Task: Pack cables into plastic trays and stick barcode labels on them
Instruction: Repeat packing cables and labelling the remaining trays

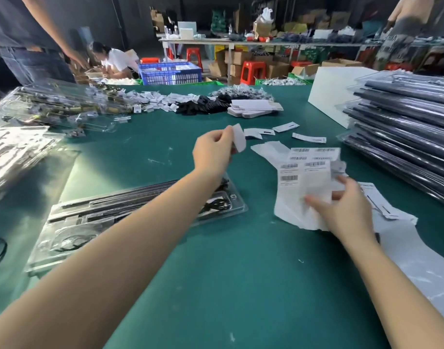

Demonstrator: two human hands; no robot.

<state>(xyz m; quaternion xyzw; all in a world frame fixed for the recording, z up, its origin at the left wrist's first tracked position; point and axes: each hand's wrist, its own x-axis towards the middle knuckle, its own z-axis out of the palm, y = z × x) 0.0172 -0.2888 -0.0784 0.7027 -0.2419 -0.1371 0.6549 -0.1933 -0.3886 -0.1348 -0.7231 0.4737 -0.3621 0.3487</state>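
Label (239, 137) pinched in left hand (212, 152), lifted clear of table (215, 273), probably so the sticky side touches nothing. Right hand (341, 207) gripping label sheet (305, 187), pinning it flat for peeling. Filled plastic tray (130, 215) lying beneath left forearm, close for sticking. Packed trays (404, 137) stacked at far right, out of the way

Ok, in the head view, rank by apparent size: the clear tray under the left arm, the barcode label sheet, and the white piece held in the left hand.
1. Clear tray, largest, though partly hidden by the arm.
2. Barcode label sheet.
3. White piece pinched by the left hand, smallest.
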